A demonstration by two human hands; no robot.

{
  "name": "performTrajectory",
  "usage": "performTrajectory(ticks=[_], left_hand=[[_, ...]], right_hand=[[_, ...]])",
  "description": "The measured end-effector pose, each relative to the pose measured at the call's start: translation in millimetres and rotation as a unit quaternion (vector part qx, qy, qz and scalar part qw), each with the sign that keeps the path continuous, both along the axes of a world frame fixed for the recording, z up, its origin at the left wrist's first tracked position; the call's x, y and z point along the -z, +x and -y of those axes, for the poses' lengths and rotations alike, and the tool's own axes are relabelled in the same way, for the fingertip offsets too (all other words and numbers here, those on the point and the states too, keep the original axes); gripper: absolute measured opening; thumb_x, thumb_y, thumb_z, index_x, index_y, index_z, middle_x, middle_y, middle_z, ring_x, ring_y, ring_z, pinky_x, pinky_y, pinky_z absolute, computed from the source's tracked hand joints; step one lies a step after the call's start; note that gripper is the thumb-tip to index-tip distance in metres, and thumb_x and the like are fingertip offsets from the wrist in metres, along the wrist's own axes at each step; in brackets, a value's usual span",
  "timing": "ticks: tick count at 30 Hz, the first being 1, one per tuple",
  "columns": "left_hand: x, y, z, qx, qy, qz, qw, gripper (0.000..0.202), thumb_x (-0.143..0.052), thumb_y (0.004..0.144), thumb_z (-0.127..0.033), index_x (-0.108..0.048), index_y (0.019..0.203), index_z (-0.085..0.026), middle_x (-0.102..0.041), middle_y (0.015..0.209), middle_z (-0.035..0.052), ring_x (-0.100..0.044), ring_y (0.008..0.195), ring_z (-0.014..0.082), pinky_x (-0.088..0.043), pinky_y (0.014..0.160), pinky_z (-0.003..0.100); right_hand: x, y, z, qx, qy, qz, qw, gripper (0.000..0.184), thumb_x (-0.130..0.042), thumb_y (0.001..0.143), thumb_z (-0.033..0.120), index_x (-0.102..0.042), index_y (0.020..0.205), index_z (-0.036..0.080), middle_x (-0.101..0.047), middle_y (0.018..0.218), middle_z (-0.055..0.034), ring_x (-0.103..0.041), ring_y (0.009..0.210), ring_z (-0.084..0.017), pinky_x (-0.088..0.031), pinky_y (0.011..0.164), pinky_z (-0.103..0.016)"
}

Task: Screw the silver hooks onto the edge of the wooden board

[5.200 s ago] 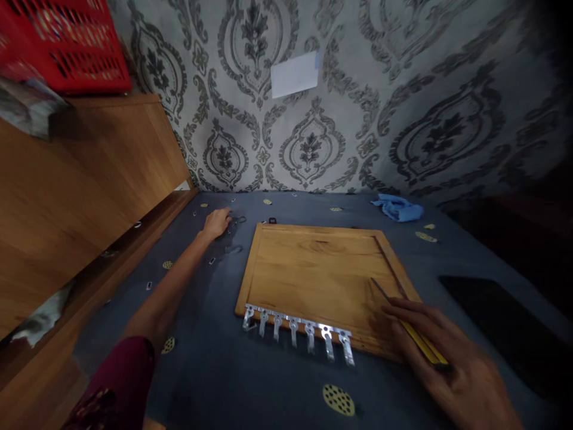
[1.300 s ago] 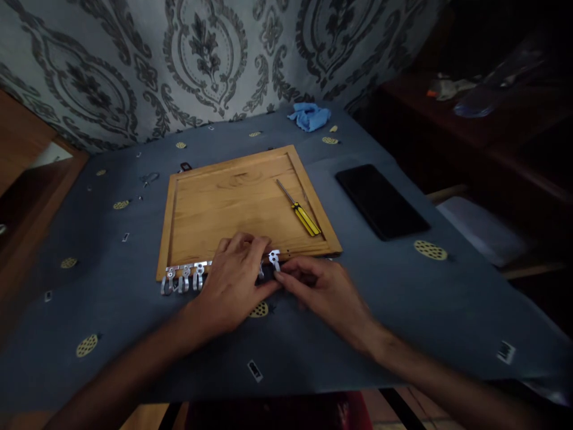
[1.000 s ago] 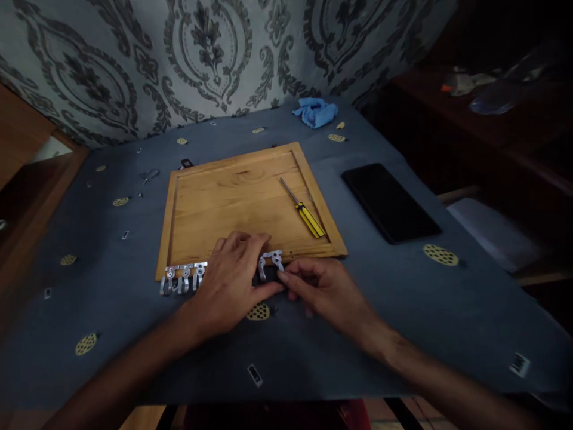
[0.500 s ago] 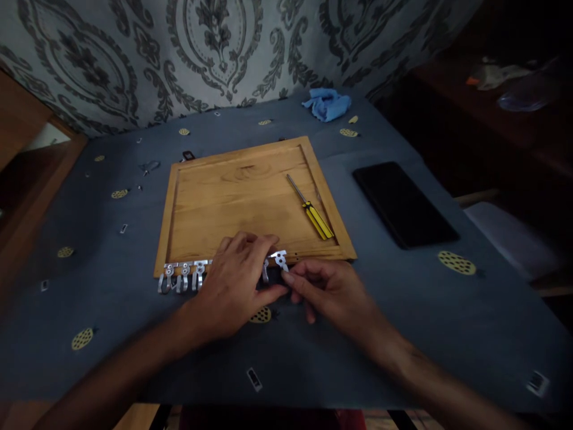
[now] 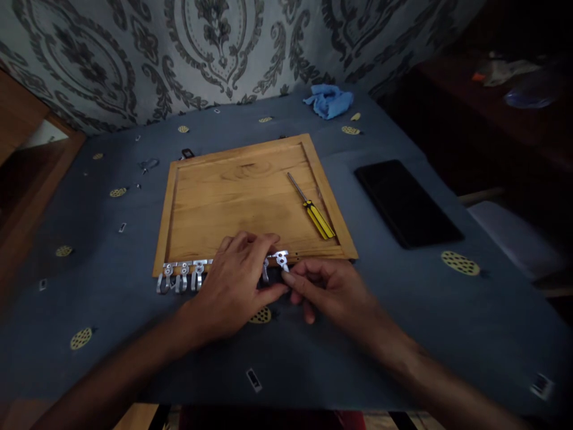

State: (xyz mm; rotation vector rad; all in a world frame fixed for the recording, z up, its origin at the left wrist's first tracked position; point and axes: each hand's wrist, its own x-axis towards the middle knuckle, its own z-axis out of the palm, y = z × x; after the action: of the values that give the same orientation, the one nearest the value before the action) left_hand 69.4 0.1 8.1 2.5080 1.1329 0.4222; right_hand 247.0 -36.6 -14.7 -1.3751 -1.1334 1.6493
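A wooden board (image 5: 237, 197) lies flat on a blue cloth-covered table (image 5: 403, 310). Along its near edge runs a metal strip of hooks (image 5: 183, 276). My left hand (image 5: 233, 286) rests over the middle of the strip, fingers curled on it. My right hand (image 5: 326, 289) pinches the strip's right end, by the last hook (image 5: 281, 260). A yellow-and-black screwdriver (image 5: 313, 209) lies on the board's right side, touched by neither hand.
A black phone (image 5: 405, 203) lies right of the board. A crumpled blue cloth (image 5: 329, 100) sits at the back by the patterned wall. Small metal bits (image 5: 150, 164) lie scattered left of the board. A wooden cabinet (image 5: 22, 155) stands at the left.
Five seconds ago my left hand reached far left and my right held the screwdriver. The screwdriver now lies on the board and both hands grip the hook strip, steady over the last second.
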Motion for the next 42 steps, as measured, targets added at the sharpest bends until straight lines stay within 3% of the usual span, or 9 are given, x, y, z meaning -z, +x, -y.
performTrajectory(ticks=[15, 42], left_hand=[[0.8, -0.2, 1.7, 0.007, 0.017, 0.005, 1.000, 0.056, -0.077, 0.080, -0.025, -0.046, 0.126, -0.016, -0.067, 0.113, 0.0094, -0.059, 0.105, 0.0274, -0.047, 0.090, 0.044], [0.0, -1.9, 1.2, 0.009, 0.002, -0.007, 1.000, 0.052, -0.076, 0.083, -0.028, -0.047, 0.125, -0.020, -0.068, 0.115, 0.0079, -0.060, 0.106, 0.0279, -0.046, 0.092, 0.045]], right_hand=[[2.8, 3.4, 1.6, -0.025, 0.027, -0.004, 0.999, 0.033, -0.064, 0.084, 0.045, -0.061, 0.065, 0.019, -0.061, 0.058, 0.0018, -0.052, 0.041, -0.006, -0.041, 0.046, -0.022], [-1.7, 0.9, 0.6, -0.007, 0.001, -0.006, 1.000, 0.034, -0.070, 0.079, 0.047, -0.061, 0.063, 0.018, -0.063, 0.058, 0.0022, -0.053, 0.040, -0.006, -0.041, 0.044, -0.021]])
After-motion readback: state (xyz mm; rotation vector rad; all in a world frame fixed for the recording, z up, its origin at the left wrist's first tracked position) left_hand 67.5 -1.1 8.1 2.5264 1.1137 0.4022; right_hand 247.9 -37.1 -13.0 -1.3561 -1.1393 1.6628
